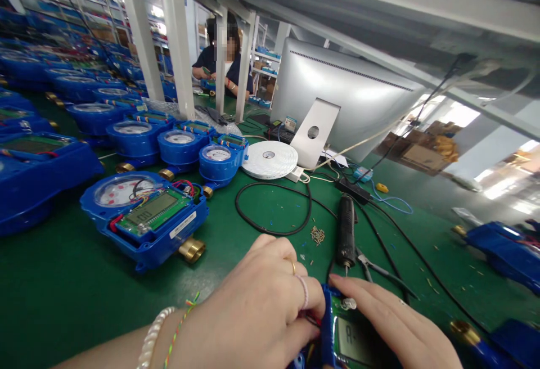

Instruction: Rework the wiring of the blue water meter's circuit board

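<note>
Both hands work on one blue meter (333,329) at the bottom centre of the frame, directly under the camera and partly cut off by the lower edge. The left hand (261,307) is curled over the unit's left side, fingers bent inward and closed on its blue casing edge, where red wiring shows just beneath the fingertips. The right hand (392,324) lies flat and extended across the unit's right side, fingers pointing toward the upper left, covering part of the green circuit board; its display (352,340) shows between the two hands. Whether the right hand pinches anything cannot be told. The meter lies between the hands, touching both; neither has to reach. A black electric screwdriver (346,228) rests on the green bench mat (63,296) just above the right hand, its long axis running near-vertical in frame with the tip toward that hand, so the right hand is the nearer. Pliers (375,268) lie just right of the tip. An opened meter (145,214) sits at left centre, well apart.
</note>
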A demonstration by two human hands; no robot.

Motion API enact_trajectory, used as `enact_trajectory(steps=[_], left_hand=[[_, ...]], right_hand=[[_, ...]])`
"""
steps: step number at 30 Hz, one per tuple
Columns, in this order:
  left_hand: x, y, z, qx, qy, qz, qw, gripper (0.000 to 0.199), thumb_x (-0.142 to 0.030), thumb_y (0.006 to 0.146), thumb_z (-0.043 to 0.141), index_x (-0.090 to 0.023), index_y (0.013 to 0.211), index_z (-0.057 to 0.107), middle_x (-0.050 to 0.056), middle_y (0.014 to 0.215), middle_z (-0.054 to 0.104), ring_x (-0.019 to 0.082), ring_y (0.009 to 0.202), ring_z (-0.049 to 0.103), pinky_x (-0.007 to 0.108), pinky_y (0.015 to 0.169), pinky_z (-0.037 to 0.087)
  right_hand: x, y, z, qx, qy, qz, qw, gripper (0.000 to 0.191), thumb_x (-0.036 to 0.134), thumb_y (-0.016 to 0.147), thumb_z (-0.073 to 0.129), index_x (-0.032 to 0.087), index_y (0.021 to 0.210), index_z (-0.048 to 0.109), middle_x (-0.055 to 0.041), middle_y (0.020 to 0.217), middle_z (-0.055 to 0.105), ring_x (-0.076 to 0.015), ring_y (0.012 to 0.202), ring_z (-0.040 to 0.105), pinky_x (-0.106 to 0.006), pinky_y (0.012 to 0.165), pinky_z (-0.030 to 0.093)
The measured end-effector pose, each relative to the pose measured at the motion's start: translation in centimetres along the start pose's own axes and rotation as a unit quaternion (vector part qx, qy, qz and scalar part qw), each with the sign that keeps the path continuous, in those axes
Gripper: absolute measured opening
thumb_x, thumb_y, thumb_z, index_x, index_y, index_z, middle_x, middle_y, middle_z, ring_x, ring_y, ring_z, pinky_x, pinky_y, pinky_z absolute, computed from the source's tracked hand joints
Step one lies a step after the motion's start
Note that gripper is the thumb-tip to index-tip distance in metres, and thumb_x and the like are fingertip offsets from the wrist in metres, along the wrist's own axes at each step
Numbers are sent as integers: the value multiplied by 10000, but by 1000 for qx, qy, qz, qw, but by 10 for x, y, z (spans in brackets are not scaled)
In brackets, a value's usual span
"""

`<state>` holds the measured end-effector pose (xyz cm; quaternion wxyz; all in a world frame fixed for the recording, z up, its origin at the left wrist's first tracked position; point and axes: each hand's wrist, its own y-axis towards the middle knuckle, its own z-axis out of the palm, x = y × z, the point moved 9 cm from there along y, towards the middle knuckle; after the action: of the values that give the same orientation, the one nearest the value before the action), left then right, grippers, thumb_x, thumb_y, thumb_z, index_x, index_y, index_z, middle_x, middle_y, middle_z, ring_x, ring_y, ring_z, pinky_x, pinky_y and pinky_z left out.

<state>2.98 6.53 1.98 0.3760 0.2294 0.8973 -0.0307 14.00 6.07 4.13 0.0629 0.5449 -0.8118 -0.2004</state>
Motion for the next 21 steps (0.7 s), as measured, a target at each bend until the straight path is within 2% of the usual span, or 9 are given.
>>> enact_trajectory(steps=[4, 6, 7, 10, 12, 14, 17, 19, 21], left_hand=[[1, -2, -8, -52, -46, 42, 997, 58, -177, 827, 633, -205, 834, 583, -32, 901, 620, 134, 922, 515, 252, 825, 366], [0, -1, -9, -48, -81, 74, 993, 123, -152, 798, 659, -183, 868, 562, -20, 914, 622, 122, 888, 557, 233, 833, 405], [-1, 0, -8, -38, -96, 93, 990, 142, -142, 789, 667, -171, 874, 557, -23, 884, 625, 112, 845, 578, 238, 888, 406], [-2, 1, -8, -23, -130, 131, 983, 119, -140, 793, 668, -150, 842, 560, -37, 801, 624, 88, 769, 616, 293, 1096, 281], [-1, 2, -9, -28, -152, 138, 978, 103, -147, 799, 658, -151, 803, 555, -22, 808, 641, 107, 825, 631, 330, 1134, 231], [1, 2, -9, -35, -175, 135, 975, 104, -141, 791, 650, -154, 767, 550, -7, 808, 646, 137, 872, 626, 344, 1090, 307], [4, 3, -7, -27, -215, 116, 969, 95, -104, 765, 636, -153, 770, 555, 0, 785, 620, 131, 777, 603, 274, 829, 478], [5, 3, -6, -21, -238, 106, 965, 110, -81, 746, 623, -154, 791, 554, -8, 766, 595, 110, 696, 570, 224, 671, 478], [6, 4, -4, -23, -257, 102, 961, 126, -71, 726, 607, -160, 791, 546, -14, 757, 574, 108, 688, 556, 228, 669, 479]], right_hand=[[-2, 1, -2, -16, 8, 37, 999, 538, 513, 808, 602, 143, 1184, 498, -65, 1077, 671, -155, 951, 666, -173, 837, 546], [-2, 1, -3, -28, 3, 48, 998, 532, 551, 818, 572, 155, 1168, 511, -64, 1053, 680, -165, 922, 675, -195, 793, 568], [-2, 0, -4, -37, -1, 50, 998, 530, 569, 823, 557, 157, 1155, 520, -64, 1032, 687, -169, 900, 682, -204, 766, 577], [-1, -1, -7, -63, 0, 53, 997, 532, 598, 835, 528, 153, 1126, 536, -71, 988, 698, -170, 864, 690, -208, 729, 584], [0, -1, -7, -65, 5, 58, 996, 528, 596, 839, 526, 150, 1122, 541, -74, 987, 697, -168, 872, 688, -205, 736, 581], [-1, 0, -6, -63, 14, 63, 996, 520, 576, 837, 542, 145, 1128, 541, -79, 1000, 694, -169, 883, 686, -206, 750, 578], [0, 3, -9, -74, 25, 62, 995, 527, 565, 821, 564, 134, 1123, 542, -86, 1000, 695, -176, 881, 688, -216, 755, 580], [0, 5, -11, -80, 26, 63, 994, 511, 546, 816, 570, 132, 1114, 543, -84, 992, 699, -176, 876, 689, -217, 754, 581], [1, 6, -12, -84, 25, 67, 994, 492, 530, 819, 567, 131, 1107, 546, -80, 981, 702, -173, 869, 691, -214, 751, 582]])
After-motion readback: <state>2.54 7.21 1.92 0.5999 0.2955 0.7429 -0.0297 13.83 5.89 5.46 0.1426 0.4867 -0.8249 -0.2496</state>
